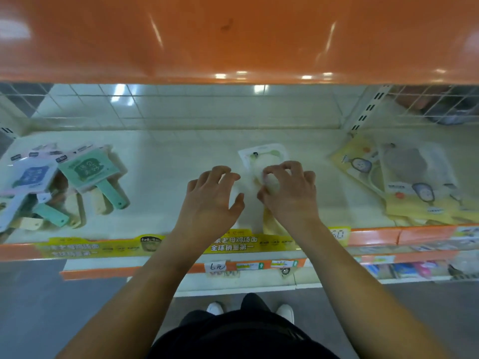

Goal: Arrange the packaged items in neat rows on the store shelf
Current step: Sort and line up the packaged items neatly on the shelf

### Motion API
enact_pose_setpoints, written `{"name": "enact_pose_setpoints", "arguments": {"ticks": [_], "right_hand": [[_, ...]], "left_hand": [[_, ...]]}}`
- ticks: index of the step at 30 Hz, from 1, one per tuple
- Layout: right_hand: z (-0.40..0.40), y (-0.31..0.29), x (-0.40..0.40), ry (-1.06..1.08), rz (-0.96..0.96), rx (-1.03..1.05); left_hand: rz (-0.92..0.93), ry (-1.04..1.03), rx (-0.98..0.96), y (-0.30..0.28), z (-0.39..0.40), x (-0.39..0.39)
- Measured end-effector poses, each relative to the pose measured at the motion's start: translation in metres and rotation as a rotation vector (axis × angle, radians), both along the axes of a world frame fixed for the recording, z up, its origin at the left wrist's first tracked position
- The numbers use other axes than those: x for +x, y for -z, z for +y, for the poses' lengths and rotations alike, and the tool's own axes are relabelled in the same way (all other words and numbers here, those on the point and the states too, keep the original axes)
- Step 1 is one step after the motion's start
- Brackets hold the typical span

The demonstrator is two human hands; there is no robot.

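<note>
A pale packaged item (261, 158) with a white pad inside lies flat in the middle of the cream shelf (166, 161). My right hand (287, 190) lies over its lower part with curled fingers, thumb and fingertips pinching it. My left hand (213, 195) hovers just left of the package, fingers bent and spread, holding nothing. Whether it touches the package edge is unclear. A yellow package corner (272, 225) shows below my right hand.
Several carded paddle-shaped items in blue, green and cream (64, 182) are heaped at the shelf's left. Yellow packages with grey pads (414, 182) are stacked at the right. An orange shelf (233, 35) hangs overhead. Price strips (248, 243) line the front edge, with lower shelves below.
</note>
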State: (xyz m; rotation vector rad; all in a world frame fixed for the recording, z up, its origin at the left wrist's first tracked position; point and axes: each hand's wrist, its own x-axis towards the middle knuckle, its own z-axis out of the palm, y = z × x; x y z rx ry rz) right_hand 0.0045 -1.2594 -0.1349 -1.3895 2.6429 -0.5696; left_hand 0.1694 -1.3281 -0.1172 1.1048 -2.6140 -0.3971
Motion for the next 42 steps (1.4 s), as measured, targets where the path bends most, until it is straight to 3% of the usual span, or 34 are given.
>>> {"name": "enact_pose_setpoints", "arguments": {"ticks": [3, 8, 14, 26, 34, 42], "right_hand": [[0.022, 0.004, -0.018, 0.048, 0.068, -0.08], [0.062, 0.005, -0.059, 0.137, 0.115, -0.04], [0.104, -0.011, -0.1, 0.211, 0.208, -0.24], [0.118, -0.013, -0.174, 0.262, 0.15, -0.273], [0.101, 0.008, -0.205, 0.062, 0.076, 0.21], [0.104, 0.007, -0.208, -0.011, 0.02, 0.141]], "left_hand": [[-0.005, 0.073, 0.006, -0.001, 0.011, -0.027], [-0.008, 0.198, 0.013, -0.004, 0.03, -0.081], [0.005, 0.313, 0.03, -0.01, 0.057, -0.141], [0.002, 0.307, 0.005, -0.014, 0.078, -0.208], [-0.013, 0.215, 0.005, -0.011, 0.085, -0.22], [-0.024, 0.121, 0.029, -0.004, 0.09, -0.22]]}}
